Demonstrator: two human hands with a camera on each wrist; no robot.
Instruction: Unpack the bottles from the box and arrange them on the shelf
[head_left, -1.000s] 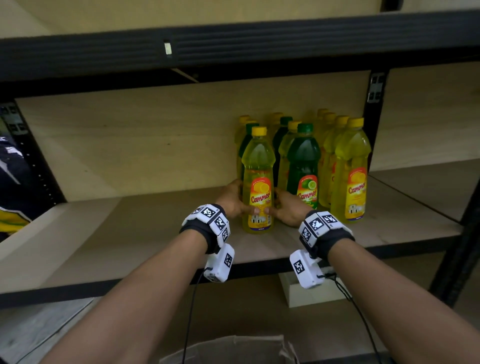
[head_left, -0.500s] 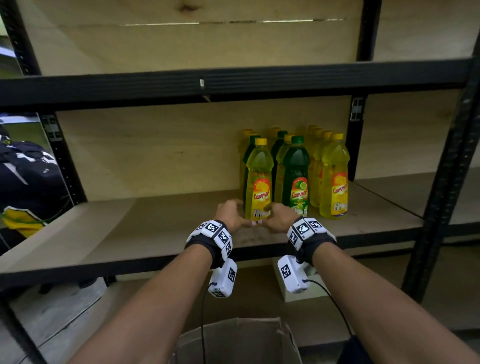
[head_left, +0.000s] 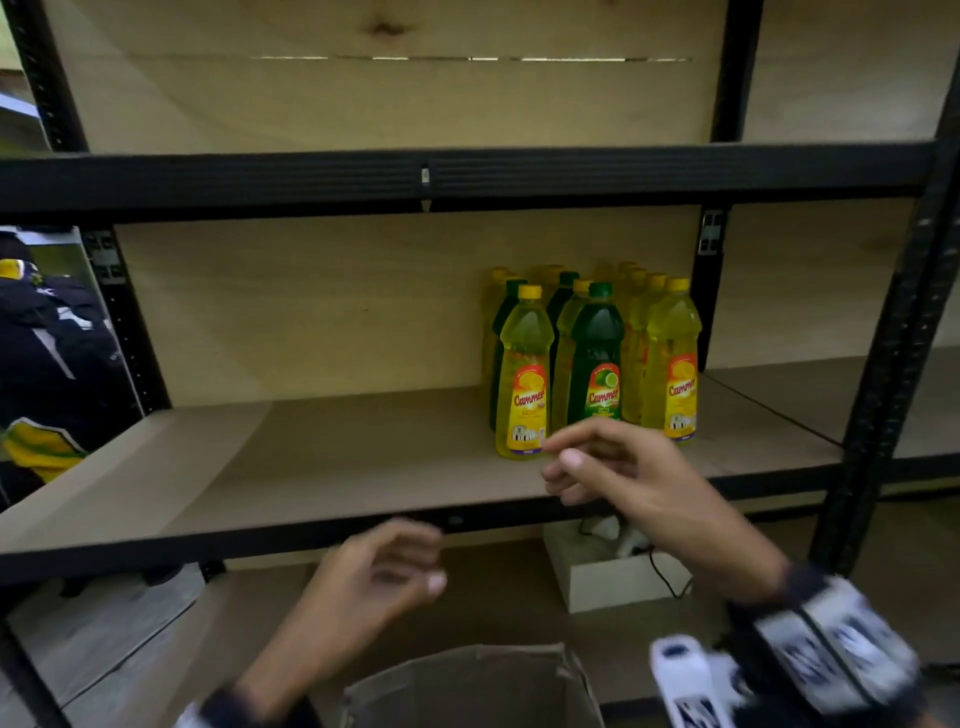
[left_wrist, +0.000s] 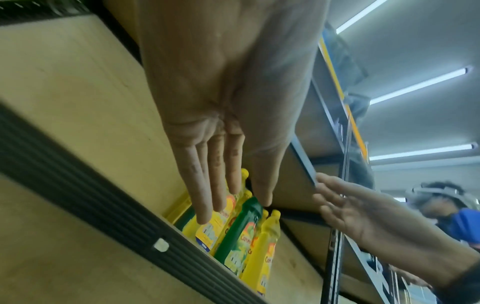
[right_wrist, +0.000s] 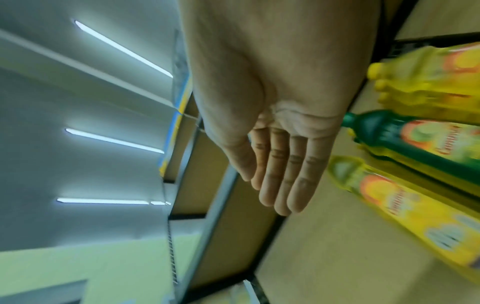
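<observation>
Blurring both empty, loose-fingered hands (head_left: 374, 577) (head_left: 623, 478); box (head_left: 467, 686) cut off below bottles (head_left: 592, 358).

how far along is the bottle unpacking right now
Done: a cluster of yellow and green bottles stands upright at the right end of the shelf, the front yellow bottle beside a green bottle. In hand: nothing; the left hand and right hand are both empty, fingers relaxed, clear of the bottles. Left: much of the shelf is bare. The box sits below, its contents hidden, so I can't tell how many remain.
</observation>
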